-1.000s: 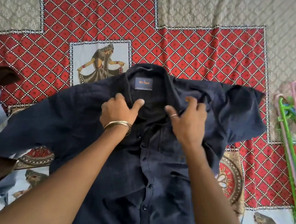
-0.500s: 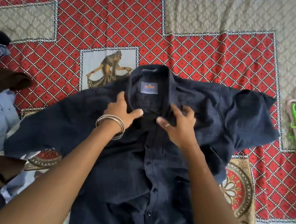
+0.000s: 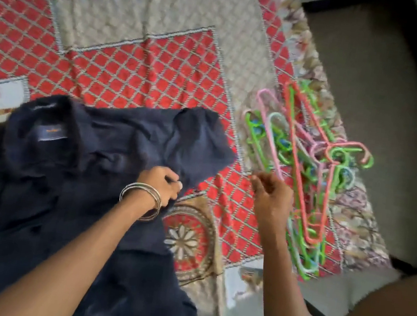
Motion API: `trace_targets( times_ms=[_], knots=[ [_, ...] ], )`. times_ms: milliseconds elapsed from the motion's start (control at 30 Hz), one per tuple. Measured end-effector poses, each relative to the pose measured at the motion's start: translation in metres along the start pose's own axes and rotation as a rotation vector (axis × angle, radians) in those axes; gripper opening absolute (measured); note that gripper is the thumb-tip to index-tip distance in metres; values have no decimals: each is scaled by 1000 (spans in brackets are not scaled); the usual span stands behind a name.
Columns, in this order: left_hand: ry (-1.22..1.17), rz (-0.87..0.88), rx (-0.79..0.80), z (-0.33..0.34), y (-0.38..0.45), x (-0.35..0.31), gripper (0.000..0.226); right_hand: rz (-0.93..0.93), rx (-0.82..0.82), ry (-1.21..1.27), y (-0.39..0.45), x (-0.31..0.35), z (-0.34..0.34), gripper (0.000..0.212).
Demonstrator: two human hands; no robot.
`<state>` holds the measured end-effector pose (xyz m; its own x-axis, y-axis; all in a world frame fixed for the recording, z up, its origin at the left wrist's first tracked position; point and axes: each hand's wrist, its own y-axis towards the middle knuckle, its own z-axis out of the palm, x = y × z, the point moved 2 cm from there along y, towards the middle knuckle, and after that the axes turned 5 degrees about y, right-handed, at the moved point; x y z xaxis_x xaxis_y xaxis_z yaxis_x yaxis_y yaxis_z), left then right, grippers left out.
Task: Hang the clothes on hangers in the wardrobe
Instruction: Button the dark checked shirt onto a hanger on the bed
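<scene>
With our left hand (image 3: 164, 182) pinching the shirt (image 3: 68, 176) and our loosely curled, empty right hand (image 3: 271, 195) near the tangled hangers (image 3: 306, 168) at right, we risk dragging up several.

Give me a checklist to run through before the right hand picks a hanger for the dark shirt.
1. Left hand holds the dark shirt: ok.
2. Right hand free, nothing in its grip: ok.
3. Pile of hangers beside the right hand: ok.
4. One hanger lying separate from the rest: not ok, they are tangled.
5. Shirt collar open for a hanger: cannot tell, blurred.
</scene>
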<state>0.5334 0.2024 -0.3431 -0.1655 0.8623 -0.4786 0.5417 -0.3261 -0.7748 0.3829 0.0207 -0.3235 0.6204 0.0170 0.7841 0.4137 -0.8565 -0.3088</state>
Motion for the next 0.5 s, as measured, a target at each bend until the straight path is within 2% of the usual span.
trace_targets(
  times_ms=[67,100,167,200,233,300,367,433,500],
  knots=[
    [-63,-33,-30,63,13,-61,5,-59,-175,-52,47,-14,-75,6],
    [-88,-56,-51,61,11,-63,8,-93,-250,-119,51,-16,-77,12],
    [-144,-63,-6,110,15,-103,15,-1,-443,-205,85,-40,-132,23],
    [-191,-54,-10,135,17,-123,16,98,-482,-207,102,-50,-156,29],
    [-234,-52,7,156,16,-143,18,217,-473,-203,115,-62,-174,36],
    [-270,-16,11,172,13,-165,20,343,-366,-235,125,-71,-176,45],
    [-280,18,27,183,12,-184,22,323,-277,-318,129,-75,-171,49],
    [-292,35,36,196,14,-206,20,287,-268,-401,136,-83,-181,40],
    [-314,26,-9,198,18,-215,20,218,-266,-520,140,-87,-189,20]
  ],
)
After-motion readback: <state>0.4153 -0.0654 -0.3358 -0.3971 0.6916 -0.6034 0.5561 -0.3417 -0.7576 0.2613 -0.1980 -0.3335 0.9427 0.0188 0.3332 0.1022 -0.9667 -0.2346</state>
